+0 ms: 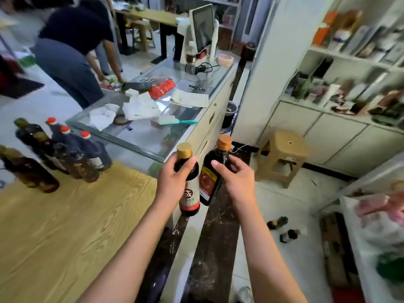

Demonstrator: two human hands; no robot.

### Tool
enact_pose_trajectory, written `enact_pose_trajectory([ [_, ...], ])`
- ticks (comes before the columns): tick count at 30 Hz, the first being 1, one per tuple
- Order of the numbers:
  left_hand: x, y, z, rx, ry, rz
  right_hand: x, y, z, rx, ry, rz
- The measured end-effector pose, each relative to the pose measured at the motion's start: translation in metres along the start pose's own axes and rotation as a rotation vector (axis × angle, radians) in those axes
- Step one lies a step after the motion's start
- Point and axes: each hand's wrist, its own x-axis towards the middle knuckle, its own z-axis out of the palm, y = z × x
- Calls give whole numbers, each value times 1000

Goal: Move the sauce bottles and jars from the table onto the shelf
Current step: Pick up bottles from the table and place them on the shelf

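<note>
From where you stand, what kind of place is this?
Probably a small shop: a glass counter with a checkout screen, stocked shelves along the wall, and sauce bottles grouped on a wooden table.

A single wide-angle view from the person's head looks forward and steeply down. The forearms reach in from the near edge. A wooden table [65, 226] fills the near left, a glass counter [153, 132] runs farther off, and shelves [349, 62] stand far right.
</note>
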Motion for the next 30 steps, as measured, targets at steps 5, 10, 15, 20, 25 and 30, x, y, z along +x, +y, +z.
enact_pose_trajectory([
  [5,-13,21,86,22,-76,15,-3,-4,-110,61,139,5],
  [10,-37,46,202,42,-148,47,-7,-7,-233,104,301,32],
  [15,-67,74,342,59,-332,111,-14,-10,-364,190,515,39],
  [20,-107,102,458,11,-487,136,-42,-9,-474,222,636,75],
  [25,-136,125,538,-46,-627,163,-68,-5,-543,255,791,99],
  [30,-139,139,610,-95,-738,99,-71,-10,-591,276,909,100],
])
